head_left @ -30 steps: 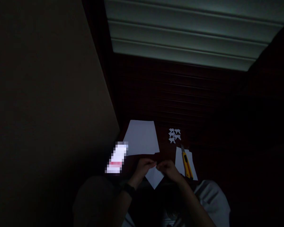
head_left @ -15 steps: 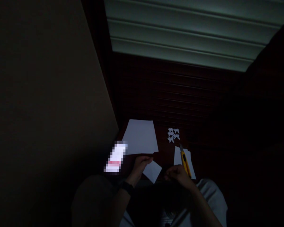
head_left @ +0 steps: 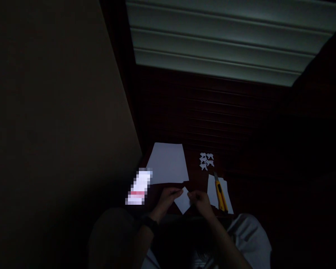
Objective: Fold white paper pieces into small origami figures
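The scene is very dark. A small white paper square is held just above the near edge of a dark table. My left hand pinches its left edge, a dark watch on that wrist. My right hand pinches its right edge, fingers curled. Both hands are close together, in front of my body.
A larger white sheet lies behind the hands. Several small folded paper pieces sit at the back right. A yellow utility knife rests on white paper to the right. A blurred bright rectangle lies at the left. A beige wall stands left.
Half a second ago my right hand was off the small paper, over by the knife. It has come back left and now grips the paper's right edge.
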`<move>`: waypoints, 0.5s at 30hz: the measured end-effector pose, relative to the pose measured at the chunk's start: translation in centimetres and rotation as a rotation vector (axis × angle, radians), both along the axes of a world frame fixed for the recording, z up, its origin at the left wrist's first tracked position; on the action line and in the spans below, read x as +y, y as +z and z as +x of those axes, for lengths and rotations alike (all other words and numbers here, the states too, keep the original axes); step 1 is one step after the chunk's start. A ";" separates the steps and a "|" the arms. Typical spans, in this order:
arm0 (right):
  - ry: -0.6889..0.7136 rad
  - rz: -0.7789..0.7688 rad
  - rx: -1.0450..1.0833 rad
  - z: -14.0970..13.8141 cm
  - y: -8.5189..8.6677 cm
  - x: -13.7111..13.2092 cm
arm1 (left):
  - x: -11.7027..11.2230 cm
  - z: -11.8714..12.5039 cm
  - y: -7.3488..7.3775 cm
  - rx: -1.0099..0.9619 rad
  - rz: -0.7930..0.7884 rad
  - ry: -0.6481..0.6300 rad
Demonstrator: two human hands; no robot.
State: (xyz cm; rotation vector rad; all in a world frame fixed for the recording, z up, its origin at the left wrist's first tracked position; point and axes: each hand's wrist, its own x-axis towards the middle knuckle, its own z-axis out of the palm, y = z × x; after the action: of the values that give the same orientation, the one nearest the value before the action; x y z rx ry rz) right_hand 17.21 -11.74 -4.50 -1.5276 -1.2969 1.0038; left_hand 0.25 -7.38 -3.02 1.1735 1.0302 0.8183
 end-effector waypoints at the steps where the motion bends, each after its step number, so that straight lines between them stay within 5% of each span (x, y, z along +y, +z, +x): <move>1: -0.025 0.001 0.010 0.2 0.0 -0.1 | 0.0 0.0 0.0 0.001 0.005 0.007; 9: -0.037 0.053 0.026 -0.7 0.9 0.6 | -0.1 -0.2 0.0 0.052 0.052 -0.095; 15: -0.178 0.033 0.021 -0.6 0.1 1.4 | -0.2 -0.2 0.2 0.050 0.036 -0.116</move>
State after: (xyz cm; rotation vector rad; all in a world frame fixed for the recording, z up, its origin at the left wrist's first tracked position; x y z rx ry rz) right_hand 16.59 -10.34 -4.37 -1.5732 -1.1355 0.8785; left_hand 0.02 -7.56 -2.83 1.2773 0.9818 0.7219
